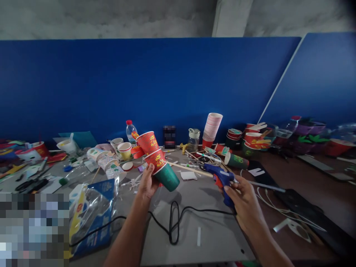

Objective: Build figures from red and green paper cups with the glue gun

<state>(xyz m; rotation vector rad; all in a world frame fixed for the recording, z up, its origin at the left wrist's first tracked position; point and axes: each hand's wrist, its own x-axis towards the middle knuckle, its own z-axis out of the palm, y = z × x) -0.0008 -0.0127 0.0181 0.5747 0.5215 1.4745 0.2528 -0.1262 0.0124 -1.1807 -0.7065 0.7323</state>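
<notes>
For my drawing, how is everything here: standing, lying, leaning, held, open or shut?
Left fingers, holding cups, tilted
Right fingers, gripping glue gun
Glue gun, held, nozzle leftward
Red-capped bottle, upright, shut
Jar, upright, lid on
Tall cup stack, leaning
Fallen green cup, on its side
Black cord, looped

Blue partition point(178, 81) at back; red-capped bottle point(131, 132) and lidded glass jar point(194, 141) before it; blue packaging point(108, 187) front left.

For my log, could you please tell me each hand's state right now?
Left hand: closed, holding red and green paper cups.
Right hand: closed, holding the blue glue gun.
</notes>
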